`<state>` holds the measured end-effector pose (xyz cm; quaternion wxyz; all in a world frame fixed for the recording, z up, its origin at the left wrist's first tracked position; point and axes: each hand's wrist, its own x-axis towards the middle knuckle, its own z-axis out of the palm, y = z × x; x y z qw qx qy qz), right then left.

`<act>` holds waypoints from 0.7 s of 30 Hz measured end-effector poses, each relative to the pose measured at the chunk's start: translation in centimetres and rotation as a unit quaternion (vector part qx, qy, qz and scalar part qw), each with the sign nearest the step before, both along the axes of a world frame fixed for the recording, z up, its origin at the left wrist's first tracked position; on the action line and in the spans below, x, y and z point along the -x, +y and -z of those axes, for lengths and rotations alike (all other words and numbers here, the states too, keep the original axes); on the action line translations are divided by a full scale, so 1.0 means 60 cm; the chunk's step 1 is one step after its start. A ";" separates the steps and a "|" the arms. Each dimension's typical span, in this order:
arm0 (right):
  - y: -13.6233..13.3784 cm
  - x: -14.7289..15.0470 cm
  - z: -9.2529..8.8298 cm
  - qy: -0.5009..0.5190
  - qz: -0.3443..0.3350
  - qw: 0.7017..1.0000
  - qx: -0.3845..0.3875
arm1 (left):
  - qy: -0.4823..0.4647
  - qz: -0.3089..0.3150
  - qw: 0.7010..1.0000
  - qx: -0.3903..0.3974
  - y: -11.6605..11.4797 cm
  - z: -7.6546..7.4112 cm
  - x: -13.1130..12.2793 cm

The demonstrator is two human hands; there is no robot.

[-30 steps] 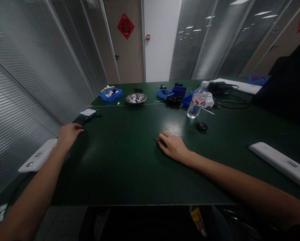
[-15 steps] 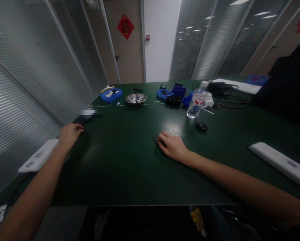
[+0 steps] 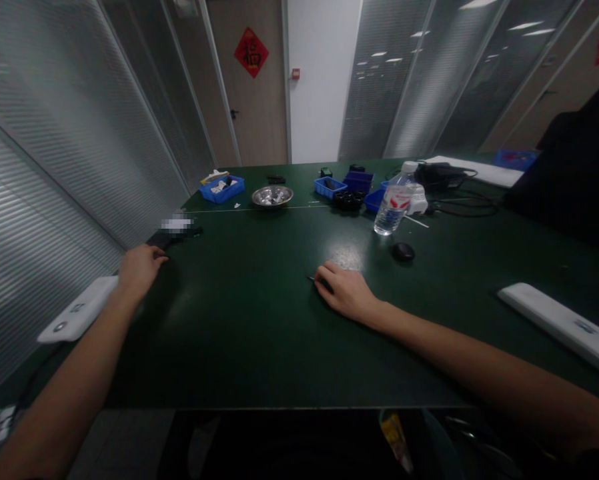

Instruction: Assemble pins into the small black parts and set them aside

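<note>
Glass partitions with blinds [image 3: 64, 113] run left of my left hand [image 3: 139, 270]; more glass far beyond and right of my right hand [image 3: 347, 290]. Wooden door [image 3: 269, 127] with red diamond sign [image 3: 251, 53], plus white wall [image 3: 319, 80], past both hands, roughly between them. Dark green bench [image 3: 229, 320] under both hands: smooth, glare just beyond the right one, pale seam farther out. Long white device [image 3: 554, 320] right of my right hand; second white device [image 3: 79, 310] nearer me than my left. Water bottle [image 3: 392, 207] beyond and right of my right hand. Metal dish [image 3: 264, 204] and blue basket [image 3: 223, 193] well beyond, between the hands. Dark item [image 3: 160, 239] at my left fingertips, partly hidden; fingers bent, can't tell if gripping. Black mouse [image 3: 403, 251] near my right hand, to its right. Thin dark rod [image 3: 311, 279] pinched in right fingers, tip poking out leftward, low over bench.
</note>
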<state>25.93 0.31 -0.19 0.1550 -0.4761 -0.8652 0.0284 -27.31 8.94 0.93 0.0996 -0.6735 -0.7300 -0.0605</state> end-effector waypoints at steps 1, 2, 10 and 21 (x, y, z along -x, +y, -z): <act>0.000 0.000 0.000 -0.001 0.000 1.000 0.000 | 0.002 0.002 1.000 -0.001 -0.002 -0.001 -0.003; 0.000 0.000 0.000 -0.001 0.000 1.000 -0.001 | 0.003 0.005 1.000 -0.001 -0.003 -0.003 -0.005; 0.000 0.000 0.001 -0.001 -0.002 1.000 -0.002 | -0.001 -0.012 1.000 -0.002 -0.011 -0.013 -0.023; -0.002 0.000 -0.005 0.003 -0.006 1.000 0.007 | -0.005 -0.039 0.999 -0.017 -0.020 -0.018 -0.041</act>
